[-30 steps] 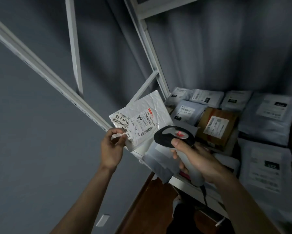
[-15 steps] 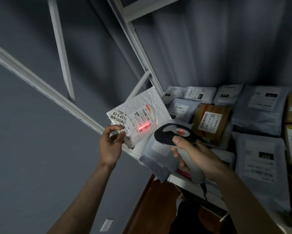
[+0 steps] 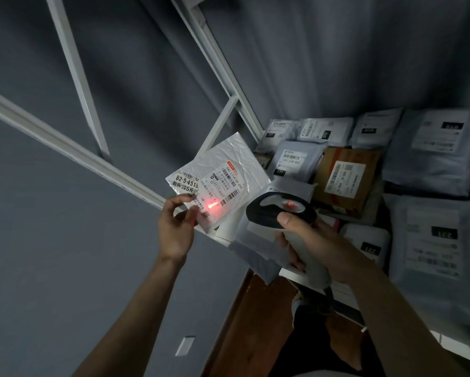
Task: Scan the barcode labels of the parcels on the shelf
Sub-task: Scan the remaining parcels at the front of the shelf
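My left hand [image 3: 177, 229] pinches the lower left corner of a white plastic mailer [image 3: 223, 170] and holds it up in front of the shelf's left end. Its label [image 3: 229, 183] faces me, and a red scan light glows low on the label, left of the barcode. My right hand [image 3: 315, 242] grips the grey handle of a barcode scanner [image 3: 281, 213], thumb on its dark head, which points at the mailer. Several grey mailers and a brown box [image 3: 346, 178] with labels lie on the white shelf [image 3: 290, 274].
White shelf posts and braces [image 3: 223, 63] rise at the left, against a grey wall. A grey curtain [image 3: 350, 50] hangs behind the parcels. A grey mailer [image 3: 255, 257] droops over the shelf's front edge under the scanner. Brown floor and a white wall socket [image 3: 185, 345] lie below.
The red scan light has slid from the barcode down and left on the label. Both hands and the mailer hold about the same pose; the view shifted slightly.
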